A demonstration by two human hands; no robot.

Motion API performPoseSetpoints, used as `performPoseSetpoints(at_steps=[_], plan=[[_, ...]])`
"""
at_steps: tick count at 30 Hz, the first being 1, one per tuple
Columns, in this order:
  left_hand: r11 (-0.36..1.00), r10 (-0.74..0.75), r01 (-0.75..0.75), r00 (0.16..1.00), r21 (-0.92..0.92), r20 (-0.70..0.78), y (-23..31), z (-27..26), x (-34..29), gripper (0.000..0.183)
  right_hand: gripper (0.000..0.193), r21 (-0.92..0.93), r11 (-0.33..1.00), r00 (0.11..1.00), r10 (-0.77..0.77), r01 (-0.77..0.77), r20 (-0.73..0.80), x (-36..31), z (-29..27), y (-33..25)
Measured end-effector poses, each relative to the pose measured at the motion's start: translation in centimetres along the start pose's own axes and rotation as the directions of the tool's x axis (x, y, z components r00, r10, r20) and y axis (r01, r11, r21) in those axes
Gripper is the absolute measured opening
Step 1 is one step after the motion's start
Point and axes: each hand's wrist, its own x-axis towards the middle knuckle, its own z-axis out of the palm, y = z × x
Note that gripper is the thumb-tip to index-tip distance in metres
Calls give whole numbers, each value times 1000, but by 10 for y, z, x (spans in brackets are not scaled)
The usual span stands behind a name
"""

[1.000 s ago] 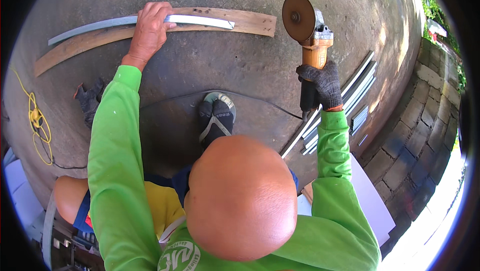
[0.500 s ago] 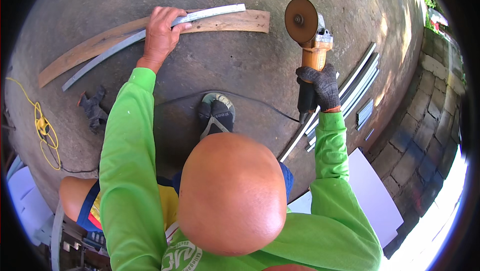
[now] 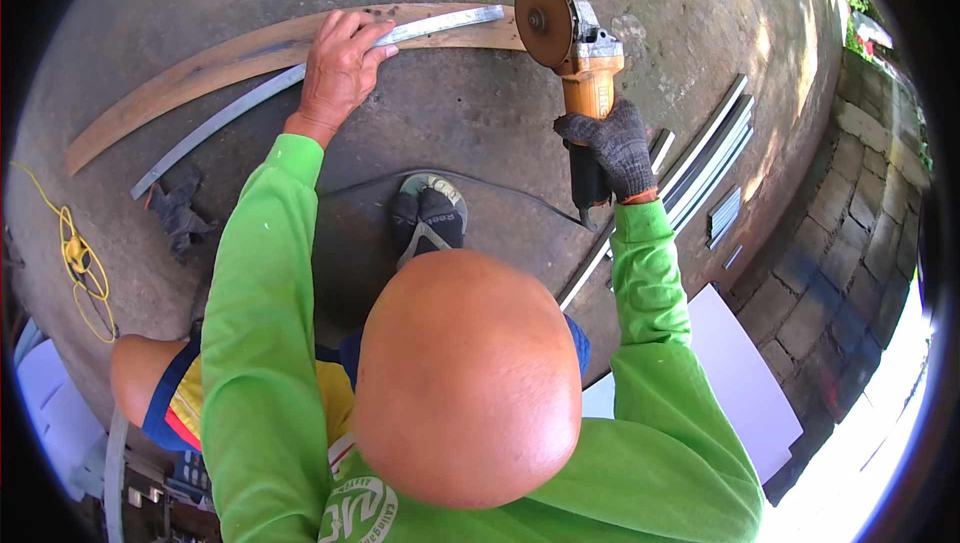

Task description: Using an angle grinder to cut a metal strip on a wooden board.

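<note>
Gripping a thin metal strip (image 3: pixel 445 25) in the bare left hand (image 3: pixel 340 68), fingers curled round it partway along; strip crosses the wooden plank (image 3: pixel 225 65) at a slant, right part over the plank, left end out past its near edge. Whether strip and wood touch: can't tell. Gloved right hand (image 3: pixel 622 148) has fingers wrapped round the body of an angle grinder (image 3: pixel 590 88), which is held near the plank's right end; its disc (image 3: pixel 543 21) overlaps that end in view, height unclear, spin not readable. Handling, my judgement: strip wants firm backing on the plank so it can't rock, bare fingers well back from the disc, grinder wrist steady, disc square to the metal; one-handed hold on the grinder looks prone to kick. Edges: strip's right end stops just short of the plank's right end, on the disc's side. Room: widest stretch of concrete floor (image 3: pixel 480 133) lies beyond the plank's far edge; on the near side, a black cord (image 3: pixel 500 185) runs past a foot (image 3: pixel 433 213), a snag risk. Loose dark glove (image 3: pixel 180 213) near the strip's left end, nearside of plank. Metal lengths (image 3: pixel 715 158) lie well right of plank, limiting swing that way.
</note>
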Motion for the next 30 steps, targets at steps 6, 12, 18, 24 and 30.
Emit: performPoseSetpoints(at_steps=[6,12,18,24,30], plan=[[993,111,-113,992,26,58,-7,-2,1,28,50,96,995,1000,21,-21,3,-8,5,-7],[987,162,-163,971,-8,179,-16,-18,15,30,39,167,985,998,45,-37,-44,-17,-6,1],[954,166,-247,907,172,386,-54,-49,4,44,41,242,966,994,101,-90,-32,-11,6,5],[867,67,-292,871,404,486,-64,-54,-6,87,34,364,930,994,83,-54,-65,-23,-17,18],[821,111,-382,836,425,538,-70,-52,-23,67,37,419,907,989,105,-51,-106,0,-5,76]])
